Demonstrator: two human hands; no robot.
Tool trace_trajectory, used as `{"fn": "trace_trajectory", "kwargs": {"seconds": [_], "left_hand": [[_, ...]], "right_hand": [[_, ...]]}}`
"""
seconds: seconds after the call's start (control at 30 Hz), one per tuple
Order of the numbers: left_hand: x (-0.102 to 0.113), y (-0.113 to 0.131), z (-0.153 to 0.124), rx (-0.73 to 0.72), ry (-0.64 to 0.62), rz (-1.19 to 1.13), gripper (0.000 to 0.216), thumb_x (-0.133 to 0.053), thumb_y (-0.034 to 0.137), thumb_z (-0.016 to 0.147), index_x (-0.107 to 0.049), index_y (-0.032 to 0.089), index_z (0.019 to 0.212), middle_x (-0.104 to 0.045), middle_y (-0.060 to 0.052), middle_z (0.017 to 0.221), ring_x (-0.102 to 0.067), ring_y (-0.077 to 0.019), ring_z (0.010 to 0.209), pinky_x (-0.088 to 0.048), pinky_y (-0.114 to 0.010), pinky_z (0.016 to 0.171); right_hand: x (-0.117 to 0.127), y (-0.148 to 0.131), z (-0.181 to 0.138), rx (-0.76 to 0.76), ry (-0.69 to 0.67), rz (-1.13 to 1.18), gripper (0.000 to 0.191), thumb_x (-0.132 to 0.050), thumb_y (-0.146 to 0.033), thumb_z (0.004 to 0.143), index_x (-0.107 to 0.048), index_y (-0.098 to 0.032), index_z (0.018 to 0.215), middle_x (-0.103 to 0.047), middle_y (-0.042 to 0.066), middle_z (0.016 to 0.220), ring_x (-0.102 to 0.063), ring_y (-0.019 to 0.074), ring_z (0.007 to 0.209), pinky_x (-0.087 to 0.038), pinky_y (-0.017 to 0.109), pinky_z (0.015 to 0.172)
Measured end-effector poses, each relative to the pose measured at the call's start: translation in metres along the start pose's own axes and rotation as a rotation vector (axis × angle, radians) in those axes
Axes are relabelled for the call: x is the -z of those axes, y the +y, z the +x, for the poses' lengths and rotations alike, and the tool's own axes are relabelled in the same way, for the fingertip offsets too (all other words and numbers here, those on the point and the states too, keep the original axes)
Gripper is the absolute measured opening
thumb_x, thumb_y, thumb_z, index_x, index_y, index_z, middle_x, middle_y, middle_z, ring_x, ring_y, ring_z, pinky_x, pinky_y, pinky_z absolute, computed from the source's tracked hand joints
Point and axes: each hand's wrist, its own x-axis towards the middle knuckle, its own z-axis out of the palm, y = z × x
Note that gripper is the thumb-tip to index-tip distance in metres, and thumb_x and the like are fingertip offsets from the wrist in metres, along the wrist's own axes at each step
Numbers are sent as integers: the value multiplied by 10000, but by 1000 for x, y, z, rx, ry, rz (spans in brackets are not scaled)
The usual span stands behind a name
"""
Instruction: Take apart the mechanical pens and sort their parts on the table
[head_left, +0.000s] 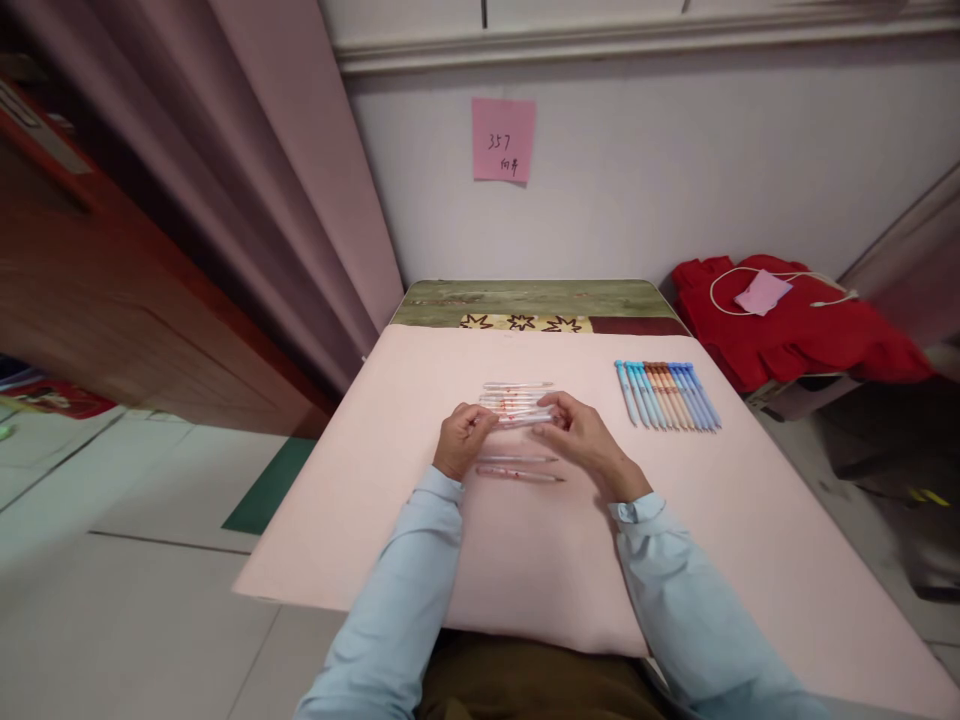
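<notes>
My left hand (460,440) pinches the left end of a clear, whitish pen (517,421) between thumb and fingertips. At its right end, the thumb and fingers of my right hand (589,438) close around the same pen. Just beyond lie several similar slim pens (516,385) with reddish marks, side by side and partly hidden by my hands. Closer to me are two more pens, a pale one (517,459) and a pinkish one (519,474), with their tips to the right.
A neat row of light blue, brown and periwinkle pens (666,397) lies on the right of the pink-covered table (547,570). A red cloth (795,340) with a white cable is beyond the right edge. A pink note (503,140) hangs on the wall; a curtain (300,150) borders the left.
</notes>
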Motion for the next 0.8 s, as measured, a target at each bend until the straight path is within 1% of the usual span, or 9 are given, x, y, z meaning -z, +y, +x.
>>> {"fn": "trace_trajectory", "kwargs": {"seconds": [0.13,0.23,0.33,0.37,0.43,0.5,0.6,0.7,0.8], "left_hand": [[0,1,0,-6,-9,-7,215,-615,383,881,-716,217,789,-638,-20,755,-585,-163,756,-465,-293,710],[1,3,0,-7,-3,-9,210,-620,384,879,-724,220,799,-643,-23,758,-588,-167,757,-467,-301,710],[0,3,0,-9,-3,-8,220,-616,394,884,-728,224,800,-657,-26,764,-594,-172,768,-478,-309,723],[0,3,0,-10,-6,-8,224,-616,399,885,-728,225,799,-663,-28,767,-597,-174,776,-481,-312,728],[0,2,0,-14,-14,-9,229,-617,403,886,-729,225,797,-673,-29,771,-602,-178,789,-485,-314,736],[-1,1,0,-20,-15,-8,224,-619,399,887,-731,227,799,-677,-29,771,-603,-179,789,-485,-314,733],[-1,-1,0,-30,-3,-9,208,-620,381,888,-736,231,803,-676,-27,768,-602,-178,782,-483,-312,723],[0,0,0,-30,-7,-6,198,-625,374,887,-741,233,808,-675,-26,764,-604,-180,791,-482,-311,725],[0,1,0,-25,-15,-6,197,-627,376,886,-741,234,810,-680,-26,774,-605,-181,803,-482,-312,734]], "right_hand": [[1,1,1,-63,-65,-37,419,-494,-513,922,-622,-189,691,-484,-22,546,-425,123,539,-321,252,529],[2,0,1,-1,-6,33,280,-659,-475,819,-635,-197,843,-559,-24,666,-467,126,604,-346,240,554],[3,-3,0,23,6,45,331,-699,-470,788,-641,-213,988,-599,-26,734,-495,130,633,-381,242,591],[3,-3,0,5,-16,22,299,-646,-490,832,-654,-207,930,-582,-27,687,-487,130,607,-380,248,588],[3,-3,0,-36,-63,-21,400,-502,-518,923,-637,-195,729,-515,-24,573,-451,128,548,-362,259,567],[3,-2,0,-48,-75,-24,457,-481,-523,931,-586,-194,630,-476,-22,537,-422,123,527,-339,260,543],[2,-3,0,-3,-21,41,293,-648,-492,825,-628,-200,817,-538,-28,646,-435,120,577,-337,242,536],[2,-3,0,19,2,47,345,-680,-486,802,-640,-209,1005,-565,-32,704,-455,124,608,-349,235,548],[1,0,1,-20,-65,-8,381,-513,-519,912,-645,-190,773,-486,-28,570,-425,126,554,-332,246,534]]}}
